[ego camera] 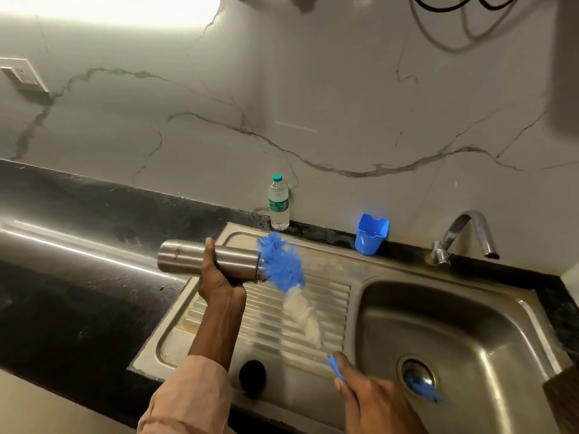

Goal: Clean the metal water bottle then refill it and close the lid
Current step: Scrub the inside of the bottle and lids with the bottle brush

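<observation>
- Right now you're on the cleaning step: your left hand (219, 278) grips the metal bottle (209, 257) sideways above the sink (313, 308) drainboard
- Your right hand (374, 399) holds the bottle brush (283, 266) handle, bristles at the mouth
- Next, line them up and push in

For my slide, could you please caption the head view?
Left hand holds metal bottle sideways over sink; right hand brings bottle brush to its mouth.
</observation>
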